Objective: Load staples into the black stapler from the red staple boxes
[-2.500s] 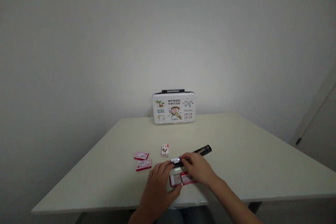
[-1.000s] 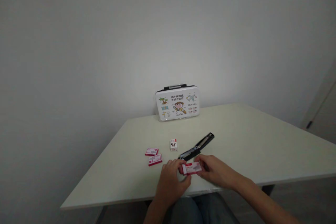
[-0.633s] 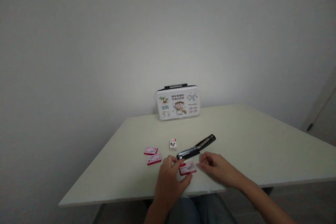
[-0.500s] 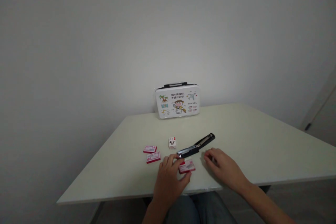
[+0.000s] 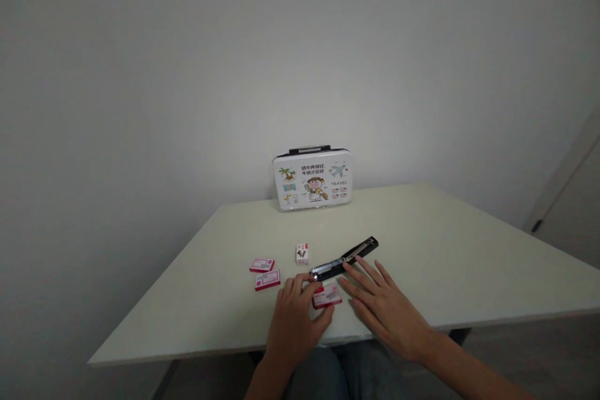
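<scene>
At lower centre, a flat pink-and-white box (image 5: 328, 296) is held by the left hand (image 5: 294, 317); the right hand (image 5: 388, 311), earlier curled, is spread.

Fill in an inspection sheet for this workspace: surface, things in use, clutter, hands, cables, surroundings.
Surface: smooth, pale cream tabletop, its near edge in view.
Things in use: long black-and-silver metal stapler, swung open; flat pink-and-white rectangular box lying in front of it.
Clutter: two more flat pink-and-white boxes close together on the left; small white box with red corner and dark print behind the stapler's left end.
Left hand: thumb and forefinger at the flat box's edges.
Right hand: fingers spread, tips at the stapler; contact unclear.
Cables: nothing seen.
Surroundings: plain grey wall; white rectangular case with black handle and cartoon prints standing at the table's far side.
</scene>
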`<action>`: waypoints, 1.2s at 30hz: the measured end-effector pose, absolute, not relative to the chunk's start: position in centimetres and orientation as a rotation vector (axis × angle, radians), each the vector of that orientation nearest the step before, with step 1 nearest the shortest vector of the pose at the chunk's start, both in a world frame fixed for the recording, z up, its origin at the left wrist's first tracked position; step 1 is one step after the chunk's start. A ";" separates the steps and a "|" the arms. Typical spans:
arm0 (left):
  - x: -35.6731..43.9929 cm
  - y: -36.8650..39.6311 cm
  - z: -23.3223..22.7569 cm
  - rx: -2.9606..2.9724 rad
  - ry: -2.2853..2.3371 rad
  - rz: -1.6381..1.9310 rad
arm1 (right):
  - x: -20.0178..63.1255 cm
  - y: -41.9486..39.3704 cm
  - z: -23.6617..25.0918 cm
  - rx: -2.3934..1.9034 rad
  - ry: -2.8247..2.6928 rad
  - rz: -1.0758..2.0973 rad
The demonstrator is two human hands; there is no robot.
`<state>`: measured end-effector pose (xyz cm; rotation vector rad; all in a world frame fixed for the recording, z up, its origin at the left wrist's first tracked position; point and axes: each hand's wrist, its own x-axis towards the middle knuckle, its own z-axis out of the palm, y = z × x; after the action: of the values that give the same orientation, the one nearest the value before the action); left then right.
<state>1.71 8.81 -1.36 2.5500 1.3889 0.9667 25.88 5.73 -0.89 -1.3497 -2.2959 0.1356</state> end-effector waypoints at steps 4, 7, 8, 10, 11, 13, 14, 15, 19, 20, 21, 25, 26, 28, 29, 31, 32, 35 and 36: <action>1.7 8.9 -1.3 2.550 1.387 0.956 | 25.6 5.5 -0.6 -1.330 -2.281 0.211; 1.7 8.9 -1.3 2.550 1.383 0.957 | 26.1 6.1 -0.9 -1.243 -2.099 0.461; 1.7 8.9 -1.3 2.548 1.383 0.957 | 26.5 6.4 -1.0 -1.210 -1.966 0.582; 1.7 8.9 -1.4 2.544 1.381 0.958 | 27.7 7.2 -1.6 -1.130 -1.596 0.845; 1.6 8.9 -1.4 2.542 1.380 0.959 | 28.3 7.6 -1.9 -1.074 -1.393 0.963; 1.6 9.0 -1.5 2.545 1.375 0.961 | 29.6 8.3 -2.4 -0.934 -1.055 1.141; 1.6 9.0 -1.6 2.548 1.374 0.960 | 30.2 8.5 -2.6 -0.866 -0.938 1.191; 1.6 9.0 -1.6 2.552 1.372 0.962 | 30.6 8.5 -2.7 -0.816 -0.851 1.216; 1.6 9.2 -1.9 2.566 1.366 0.976 | 31.3 8.4 -2.9 -0.766 -0.695 1.207; 1.5 9.2 -1.9 2.569 1.365 0.979 | 31.3 8.4 -2.9 -0.761 -0.677 1.206; 1.5 9.2 -1.9 2.570 1.366 0.982 | 31.4 8.5 -3.0 -0.755 -0.659 1.207; 1.6 9.3 -2.0 2.570 1.378 0.981 | 31.8 9.0 -3.6 -0.747 -0.578 1.231; 1.6 9.3 -2.1 2.574 1.383 0.978 | 31.9 9.2 -3.7 -0.748 -0.563 1.248; 1.6 9.3 -2.1 2.588 1.396 0.968 | 32.2 9.7 -3.9 -0.743 -0.550 1.295; 1.7 9.3 -2.1 2.596 1.404 0.962 | 32.3 10.0 -3.9 -0.736 -0.549 1.323; 1.7 9.3 -2.1 2.609 1.416 0.952 | 32.4 10.7 -3.7 -0.719 -0.549 1.373; 1.8 9.3 -2.1 2.611 1.420 0.950 | 32.3 11.2 -3.6 -0.714 -0.551 1.390; 1.9 9.4 -1.9 2.610 1.427 0.943 | 31.8 12.8 -3.1 -0.711 -0.597 1.420; 1.9 9.3 -1.8 2.607 1.429 0.938 | 31.4 13.4 -2.9 -0.711 -0.631 1.423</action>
<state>1.88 9.35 -1.81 2.6070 1.4293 0.9377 31.40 13.36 -2.94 -0.7114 -0.6308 1.4231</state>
